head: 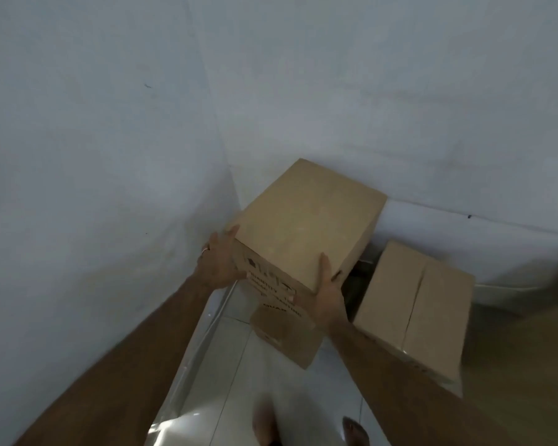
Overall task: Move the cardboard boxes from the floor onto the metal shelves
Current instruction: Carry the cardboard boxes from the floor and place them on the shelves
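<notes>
Over the floor [226, 365] by the wall corner, both hands, left hand [218, 263] and right hand [327, 294], press flat on a lifted box [306, 220]; next, probably, carrying it to shelves not in view.

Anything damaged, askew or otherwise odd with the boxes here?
Nothing looks damaged. The held cardboard box, gripped at its near corners by the left hand and right hand, is tilted. The box on the floor at right lies at an angle to the wall. No metal shelves are in view.
</notes>
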`<state>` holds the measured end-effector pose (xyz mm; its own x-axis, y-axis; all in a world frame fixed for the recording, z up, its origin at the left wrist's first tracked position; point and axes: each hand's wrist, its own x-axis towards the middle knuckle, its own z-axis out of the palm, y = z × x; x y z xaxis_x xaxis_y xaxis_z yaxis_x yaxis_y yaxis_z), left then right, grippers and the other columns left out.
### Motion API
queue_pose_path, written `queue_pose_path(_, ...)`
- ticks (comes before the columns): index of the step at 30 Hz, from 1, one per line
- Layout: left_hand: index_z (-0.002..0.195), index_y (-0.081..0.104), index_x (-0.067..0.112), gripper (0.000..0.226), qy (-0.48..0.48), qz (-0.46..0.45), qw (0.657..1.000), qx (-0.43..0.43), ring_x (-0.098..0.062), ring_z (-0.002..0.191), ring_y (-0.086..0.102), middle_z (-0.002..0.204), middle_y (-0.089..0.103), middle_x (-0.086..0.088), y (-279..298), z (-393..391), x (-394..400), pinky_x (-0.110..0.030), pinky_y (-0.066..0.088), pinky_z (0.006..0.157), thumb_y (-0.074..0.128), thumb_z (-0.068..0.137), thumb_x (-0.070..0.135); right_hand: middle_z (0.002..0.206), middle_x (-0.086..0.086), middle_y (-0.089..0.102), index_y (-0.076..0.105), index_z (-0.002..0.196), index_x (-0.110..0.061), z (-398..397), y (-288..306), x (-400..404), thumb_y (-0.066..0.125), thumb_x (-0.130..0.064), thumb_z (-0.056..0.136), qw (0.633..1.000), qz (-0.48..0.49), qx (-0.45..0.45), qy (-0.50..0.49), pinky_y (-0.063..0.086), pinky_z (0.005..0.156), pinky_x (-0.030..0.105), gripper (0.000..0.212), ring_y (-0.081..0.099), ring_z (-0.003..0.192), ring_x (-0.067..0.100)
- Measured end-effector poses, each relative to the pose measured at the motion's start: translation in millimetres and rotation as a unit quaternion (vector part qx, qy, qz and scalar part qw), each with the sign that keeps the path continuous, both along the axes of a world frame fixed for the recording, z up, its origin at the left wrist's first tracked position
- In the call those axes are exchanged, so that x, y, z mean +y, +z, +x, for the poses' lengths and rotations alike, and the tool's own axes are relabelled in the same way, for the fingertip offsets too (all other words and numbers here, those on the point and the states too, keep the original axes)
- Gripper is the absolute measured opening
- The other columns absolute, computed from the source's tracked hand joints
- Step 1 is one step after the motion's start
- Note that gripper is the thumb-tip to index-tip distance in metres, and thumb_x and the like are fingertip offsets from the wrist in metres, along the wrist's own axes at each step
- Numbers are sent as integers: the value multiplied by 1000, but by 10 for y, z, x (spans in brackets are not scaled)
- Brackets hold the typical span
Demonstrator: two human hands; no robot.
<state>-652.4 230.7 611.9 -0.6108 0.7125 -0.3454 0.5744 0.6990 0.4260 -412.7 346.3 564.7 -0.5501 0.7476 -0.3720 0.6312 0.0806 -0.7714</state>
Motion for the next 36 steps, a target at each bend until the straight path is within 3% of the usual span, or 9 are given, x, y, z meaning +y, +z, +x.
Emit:
queue_pose_path(5, 160, -10, 44, 140, -45, -22, 999, -15, -51, 152, 1, 167, -18, -23, -156, -404, 258, -63, 17, 120, 95, 68, 42, 164, 8, 4, -8, 159, -46, -103, -128, -8, 89, -44, 76, 998, 43, -9, -45, 41, 116, 49, 128, 38, 142, 35)
queue_pose_path(9, 161, -7, 42, 140, -93, -41, 995, 2, -53, 151, 6, 166, -13, -27, -265, -593, 420, -63, 22, 120, 96, 67, 39, 166, 3, 7, -3, 159, -48, -152, -190, 4, 88, -47, 77, 995, 72, -21, -69, 46, 108, 46, 122, 46, 136, 31)
queue_pose_path(14, 162, -2, 38, 137, -127, -9, 992, -27, -50, 151, 16, 166, -7, -26, -433, -736, 514, -55, 26, 120, 96, 67, 31, 168, 3, 6, -3, 161, -45, -223, -259, 18, 87, -41, 80, 995, 75, -16, -67, 44, 112, 45, 121, 44, 138, 27)
queue_pose_path(19, 163, 3, 29, 133, -112, 37, 993, -30, -52, 139, 34, 155, 15, -29, -539, -729, 511, -57, 35, 116, 95, 68, 29, 170, 7, -3, -11, 161, -44, -231, -307, -7, 81, -36, 87, 995, 77, -18, -54, 41, 117, 46, 118, 43, 140, 30)
queue_pose_path(36, 164, 7, 27, 121, -43, 52, 998, 14, -49, 136, 37, 154, 17, -24, -124, -297, 227, -53, 40, 113, 90, 76, 35, 164, 5, 16, -9, 161, -43, 125, -64, 277, 75, -53, 87, 994, 106, 1, 36, 49, 110, 48, 112, 49, 133, 30)
